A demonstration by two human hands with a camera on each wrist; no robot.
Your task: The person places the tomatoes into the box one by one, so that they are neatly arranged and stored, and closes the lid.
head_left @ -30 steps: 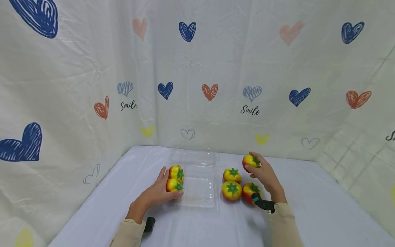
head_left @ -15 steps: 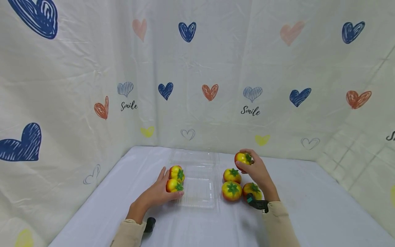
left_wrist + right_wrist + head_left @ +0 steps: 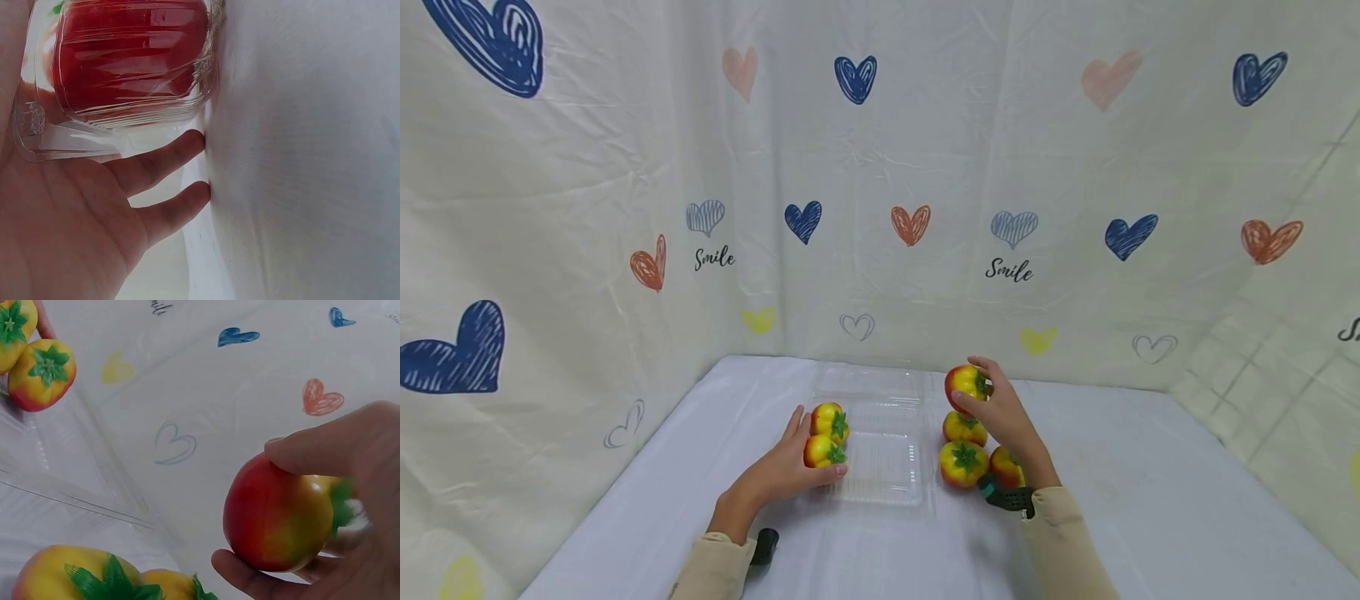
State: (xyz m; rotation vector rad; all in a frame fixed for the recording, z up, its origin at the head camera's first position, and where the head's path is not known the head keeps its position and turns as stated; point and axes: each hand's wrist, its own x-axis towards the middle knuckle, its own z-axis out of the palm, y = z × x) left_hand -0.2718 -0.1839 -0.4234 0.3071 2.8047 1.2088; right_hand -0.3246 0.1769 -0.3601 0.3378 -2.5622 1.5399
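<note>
My right hand (image 3: 1006, 417) holds a red-and-yellow toy fruit with a green leafy top (image 3: 962, 388), thumb on one side and fingers on the other, above the back loose fruit. The right wrist view shows the same fruit (image 3: 275, 515) from its red side. My left hand (image 3: 781, 467) lies along the left side of a clear plastic container (image 3: 891, 471), its thumb at the front. Two like fruits, a back one (image 3: 829, 419) and a front one (image 3: 822, 451), sit in the container's left part. In the left wrist view, two extended fingers (image 3: 169, 159) reach the tablecloth beside the container.
Three loose fruits lie right of the container: one behind (image 3: 958, 427), one in front (image 3: 963, 465) and one partly hidden by my right wrist (image 3: 1006, 468). The container's clear lid (image 3: 868, 382) stands open toward the back. A heart-print curtain (image 3: 910, 275) borders the white table.
My right hand has moved left with its fruit, from the right of the loose fruits to above the back one. My left hand and the container have stayed put.
</note>
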